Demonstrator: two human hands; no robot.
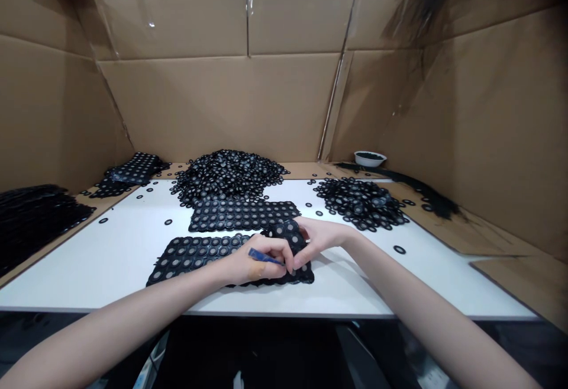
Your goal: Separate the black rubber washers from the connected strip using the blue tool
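Note:
A black sheet of round rings point(186, 253) lies near the front of the white table. Over its right part, my left hand point(261, 259) is closed on a blue tool point(265, 256), its fingertips close to the sheet. My right hand point(317, 240) pinches the sheet's right end, which is bent upward, and the two hands' fingertips almost meet there. Just behind lies a second black sheet point(239, 214), flat and touched by neither hand. The tool's tip is hidden by my fingers.
Behind the sheets rises a large pile of black rings point(226, 173); a smaller pile point(361, 202) is at the right. Stacked black sheets point(39, 217) stand at the left. A white bowl point(369, 161) sits back right. Cardboard walls point(199, 105) enclose the white table point(355, 294).

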